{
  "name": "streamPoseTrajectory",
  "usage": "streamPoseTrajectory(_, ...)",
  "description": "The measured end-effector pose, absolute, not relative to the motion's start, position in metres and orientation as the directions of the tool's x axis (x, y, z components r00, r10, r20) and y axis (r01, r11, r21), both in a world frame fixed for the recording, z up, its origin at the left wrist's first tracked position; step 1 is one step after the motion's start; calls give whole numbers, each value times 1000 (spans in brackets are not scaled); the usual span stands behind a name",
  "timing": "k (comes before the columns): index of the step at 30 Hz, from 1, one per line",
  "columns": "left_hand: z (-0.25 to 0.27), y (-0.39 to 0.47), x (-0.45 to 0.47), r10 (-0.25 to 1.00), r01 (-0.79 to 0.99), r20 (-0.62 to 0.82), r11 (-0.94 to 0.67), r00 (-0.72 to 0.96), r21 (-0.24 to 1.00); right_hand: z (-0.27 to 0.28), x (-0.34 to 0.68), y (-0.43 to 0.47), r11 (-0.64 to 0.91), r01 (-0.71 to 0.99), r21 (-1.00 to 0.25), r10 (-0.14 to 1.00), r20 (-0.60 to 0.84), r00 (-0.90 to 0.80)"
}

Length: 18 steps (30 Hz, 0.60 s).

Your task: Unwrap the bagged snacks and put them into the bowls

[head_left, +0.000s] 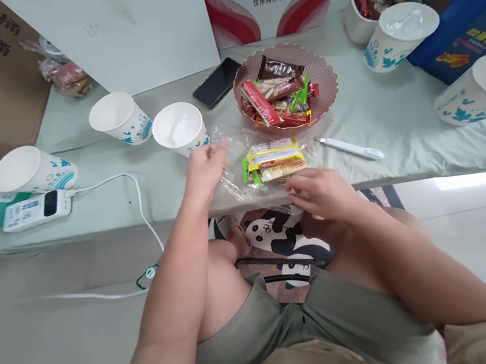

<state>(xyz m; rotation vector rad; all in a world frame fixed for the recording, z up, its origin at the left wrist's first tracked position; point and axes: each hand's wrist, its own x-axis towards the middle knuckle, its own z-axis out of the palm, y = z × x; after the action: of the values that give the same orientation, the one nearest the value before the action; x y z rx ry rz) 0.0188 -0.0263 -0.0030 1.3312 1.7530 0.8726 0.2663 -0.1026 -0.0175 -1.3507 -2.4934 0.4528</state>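
Observation:
A clear plastic bag lies spread near the table's front edge, with several small wrapped snacks in yellow and green packaging on it. My left hand pinches the bag's left side, just in front of a paper cup with crumpled clear plastic inside. At the front right, my right hand has its fingers closed on the bag's near edge, close to the snacks. Behind the bag is a pink scalloped bowl filled with wrapped snack bars. A white utility knife rests to the right.
A black phone lies beside the bowl. Paper cups stand left and right. A white power strip trails its cable over the front edge. Cartons line the back, and a blue bag stands at the right.

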Motion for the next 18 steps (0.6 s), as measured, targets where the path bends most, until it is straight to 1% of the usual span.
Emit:
streamPoseTrajectory(2,-2,-34,19,952,431,-299,300,-71,851,-21,265,-98,551,717,-427,834,306,-458)
streamPoseTrajectory(3,-3,-38,19,940,430,-342,312,-8,847,-22,264,-95,559,709,-431,825,374,-423)
streamPoseTrajectory(4,-3,-42,18,929,418,-367,312,55,853,-23,261,-92,567,702,-430,816,411,-406)
streamPoseTrajectory(6,-3,-46,17,919,311,-373,320,129,895,-25,255,-86,585,692,-423,804,416,-424)
streamPoseTrajectory(8,-1,-48,16,904,90,-404,394,141,915,-26,248,-81,582,699,-416,810,372,-453)
streamPoseTrajectory(10,4,-49,18,870,-133,-457,483,185,866,-28,243,-79,543,729,-416,838,321,-441)
streamPoseTrajectory(12,11,-50,20,841,-274,-459,530,285,802,-29,241,-76,496,753,-433,867,301,-397)
streamPoseTrajectory(15,19,-51,25,845,-379,-374,513,383,771,-31,242,-72,457,723,-519,887,326,-327)
streamPoseTrajectory(18,24,-54,30,864,-400,-340,479,371,781,-31,247,-69,446,608,-657,895,341,-288)
